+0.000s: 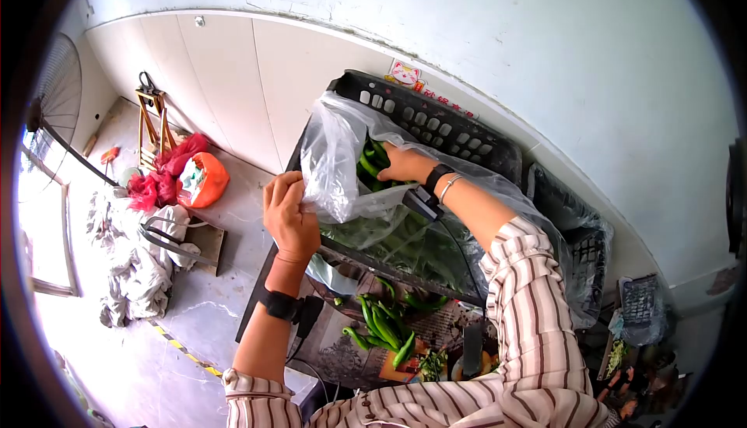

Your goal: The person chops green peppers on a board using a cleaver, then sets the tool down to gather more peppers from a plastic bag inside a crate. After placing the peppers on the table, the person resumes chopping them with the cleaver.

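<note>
A clear plastic bag (pixel 331 159) lines a black plastic crate (pixel 424 123), its near corner bunched up. My left hand (pixel 292 214) is closed around the bag's edge at the crate's left end. Inside the bag opening, my right hand (pixel 408 165) is closed on long green chili peppers (pixel 373 159); its fingertips are partly hidden. More green shows blurred through the plastic. Below the crate, loose green chili peppers (pixel 385 323) lie on a printed sheet, close to my body.
Beside the crate stands another black crate (pixel 587 253) with plastic over it. An orange bag (pixel 204 180), red netting (pixel 159 179) and a heap of white cloth (pixel 128 257) lie on the floor at left. A fan (pixel 58 93) stands at far left. Cables hang from both wrists.
</note>
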The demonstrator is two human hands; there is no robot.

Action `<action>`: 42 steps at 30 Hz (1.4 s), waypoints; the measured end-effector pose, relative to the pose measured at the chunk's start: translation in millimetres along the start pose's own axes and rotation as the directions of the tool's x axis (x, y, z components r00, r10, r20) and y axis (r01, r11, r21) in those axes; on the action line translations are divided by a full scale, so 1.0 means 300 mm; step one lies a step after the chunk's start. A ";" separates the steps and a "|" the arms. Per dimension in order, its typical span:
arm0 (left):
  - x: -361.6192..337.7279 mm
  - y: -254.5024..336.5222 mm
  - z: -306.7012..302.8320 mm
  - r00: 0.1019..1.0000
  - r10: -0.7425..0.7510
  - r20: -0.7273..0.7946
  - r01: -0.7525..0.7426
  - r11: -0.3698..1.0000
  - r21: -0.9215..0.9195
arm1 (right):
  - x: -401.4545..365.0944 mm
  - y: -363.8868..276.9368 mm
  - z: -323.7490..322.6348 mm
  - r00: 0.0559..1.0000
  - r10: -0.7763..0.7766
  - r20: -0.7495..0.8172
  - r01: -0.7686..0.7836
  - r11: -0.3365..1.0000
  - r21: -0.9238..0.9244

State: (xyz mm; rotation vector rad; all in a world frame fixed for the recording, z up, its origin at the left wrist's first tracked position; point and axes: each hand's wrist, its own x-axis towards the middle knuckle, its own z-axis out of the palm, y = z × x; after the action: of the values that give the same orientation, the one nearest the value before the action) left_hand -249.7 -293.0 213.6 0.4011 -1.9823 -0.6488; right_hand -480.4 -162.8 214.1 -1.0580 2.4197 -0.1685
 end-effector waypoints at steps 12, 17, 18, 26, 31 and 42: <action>0.011 0.001 -0.002 1.000 0.001 0.028 -0.001 1.000 -0.006 | 0.143 0.007 0.158 0.990 -0.115 -0.087 0.104 0.987 -0.126; 0.003 -0.012 -0.006 0.997 -0.017 0.069 0.018 1.000 -0.020 | 0.132 -0.012 0.157 0.996 -0.086 -0.030 0.083 0.992 -0.096; 0.003 -0.008 -0.006 0.998 -0.020 0.062 0.021 1.000 -0.023 | 0.158 -0.009 0.173 0.998 -0.055 0.010 0.055 0.996 -0.065; 0.010 -0.003 0.003 0.999 0.000 0.041 0.000 1.000 -0.004 | 0.194 0.022 0.200 0.954 -0.161 -0.251 0.159 0.987 -0.028; 0.011 -0.007 -0.001 0.999 -0.007 0.052 0.007 1.000 -0.008 | 0.156 0.043 0.130 0.945 -0.152 -0.288 0.195 0.973 0.127; 0.009 -0.019 0.008 0.999 -0.002 0.040 0.002 1.000 -0.002 | -0.192 0.044 -0.104 0.900 -0.238 -0.365 0.326 0.924 0.202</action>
State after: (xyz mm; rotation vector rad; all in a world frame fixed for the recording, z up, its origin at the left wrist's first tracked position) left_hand -253.1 -298.3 211.3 0.3918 -2.0195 -0.6650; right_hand -470.9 -114.9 259.5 -1.3417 2.4234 -0.8036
